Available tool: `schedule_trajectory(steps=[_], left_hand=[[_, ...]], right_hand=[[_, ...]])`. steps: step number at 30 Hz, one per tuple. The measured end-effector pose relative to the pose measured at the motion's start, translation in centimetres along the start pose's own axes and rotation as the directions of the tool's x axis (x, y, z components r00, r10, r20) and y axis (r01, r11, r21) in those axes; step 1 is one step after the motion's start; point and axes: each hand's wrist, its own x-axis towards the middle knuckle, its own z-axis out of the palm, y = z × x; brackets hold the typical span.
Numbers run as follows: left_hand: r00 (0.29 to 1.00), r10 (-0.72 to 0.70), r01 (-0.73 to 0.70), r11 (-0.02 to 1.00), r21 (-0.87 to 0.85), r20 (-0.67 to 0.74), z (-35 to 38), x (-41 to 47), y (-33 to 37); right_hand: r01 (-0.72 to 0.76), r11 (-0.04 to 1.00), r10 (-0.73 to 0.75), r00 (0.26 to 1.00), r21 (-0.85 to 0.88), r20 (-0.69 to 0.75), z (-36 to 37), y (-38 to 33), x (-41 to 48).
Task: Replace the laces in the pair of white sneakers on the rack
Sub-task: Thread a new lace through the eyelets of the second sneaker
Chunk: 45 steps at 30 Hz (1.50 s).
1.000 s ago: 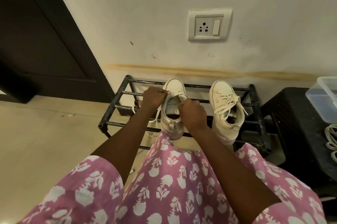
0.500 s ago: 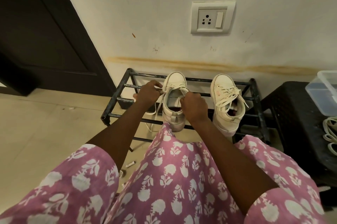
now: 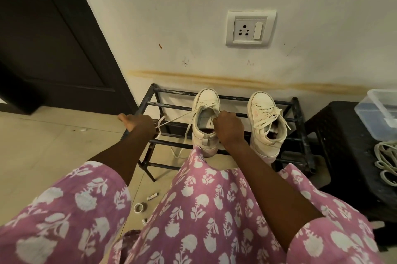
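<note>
A dark door (image 3: 43, 38) is set to the left of a pale wall (image 3: 171, 5), on which a white socket (image 3: 250, 28) is mounted above a brown stain (image 3: 236, 81). On the tiled floor (image 3: 53, 145) a tape roll (image 3: 139, 207) and a small tube (image 3: 153, 196) are seen near each other. A clear box (image 3: 380, 111) is placed on a black stand (image 3: 343, 145) at the right. The foreground is filled by pink floral cloth (image 3: 204, 220).

No words, numbers or brand names can be read here. The white sneakers (image 3: 261, 102) show no name that can be made out, and the wall socket (image 3: 250, 28) has no writing to read.
</note>
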Motion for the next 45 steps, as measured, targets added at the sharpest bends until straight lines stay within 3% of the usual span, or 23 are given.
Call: schedule_trajectory(steps=[3,6,7,9,11,12,18,21,23,27,31,35,40,45], left_hand=[[1.000,0.005,-0.006,1.000,0.018,0.017,-0.7,-0.2,0.1],[0.986,0.166,-0.165,0.965,-0.206,-0.011,-2.5,-0.2,1.6],[0.961,0.269,-0.273,0.906,-0.324,-0.058,-3.4,-0.4,2.3],[0.881,0.433,-0.459,0.685,-0.566,-0.190,-5.0,-1.3,3.7],[0.843,0.467,-0.503,0.507,-0.700,-0.268,-6.2,-2.2,4.7],[0.837,0.464,-0.512,0.479,-0.713,-0.290,-6.5,-2.4,5.1],[0.836,0.466,-0.511,0.469,-0.720,-0.289,-6.8,-2.5,5.3],[0.816,0.420,-0.576,0.656,-0.488,-0.397,-7.1,-2.7,5.0],[0.748,0.422,-0.603,0.755,-0.259,-0.512,-7.2,-3.0,4.8],[0.598,0.458,-0.631,0.775,-0.035,-0.658,-5.7,-3.2,4.7],[0.643,0.438,-0.641,0.757,-0.128,-0.628,-3.8,-3.0,4.9],[0.725,0.352,-0.620,0.709,-0.336,-0.592,-3.1,-3.0,5.4],[0.854,0.333,-0.520,0.505,-0.689,-0.400,-3.3,-2.4,5.3],[0.894,0.339,-0.401,0.309,-0.862,-0.294,-4.1,-1.9,5.4]], right_hand=[[-0.004,1.000,0.004,1.000,0.001,0.004,0.1,0.0,0.0],[-0.015,1.000,0.015,1.000,0.020,-0.001,0.1,0.0,0.0],[-0.016,1.000,0.016,1.000,0.016,0.003,0.0,0.0,0.0],[-0.008,1.000,0.008,1.000,0.000,0.011,0.0,0.0,0.0],[0.006,1.000,-0.005,1.000,-0.013,0.013,0.0,-0.1,-0.1],[0.007,1.000,-0.007,1.000,-0.014,0.010,0.0,-0.1,-0.1],[-0.011,1.000,0.011,1.000,-0.012,0.009,-0.1,-0.2,-0.3],[-0.003,1.000,0.003,1.000,-0.024,0.015,-0.2,-0.3,-0.3],[0.003,1.000,-0.003,1.000,-0.030,0.004,-0.3,-0.4,-0.5],[0.008,0.999,-0.008,1.000,-0.032,-0.010,-0.3,-0.5,-0.7],[0.000,1.000,0.000,1.000,-0.031,0.001,-0.4,-0.7,-0.6],[-0.013,1.000,0.013,1.000,-0.013,0.007,-0.6,-0.6,-0.4],[-0.028,0.999,0.028,1.000,-0.017,0.009,-0.5,-0.6,-0.2],[-0.001,0.998,0.002,1.000,-0.065,0.016,-0.5,-0.7,0.0]])
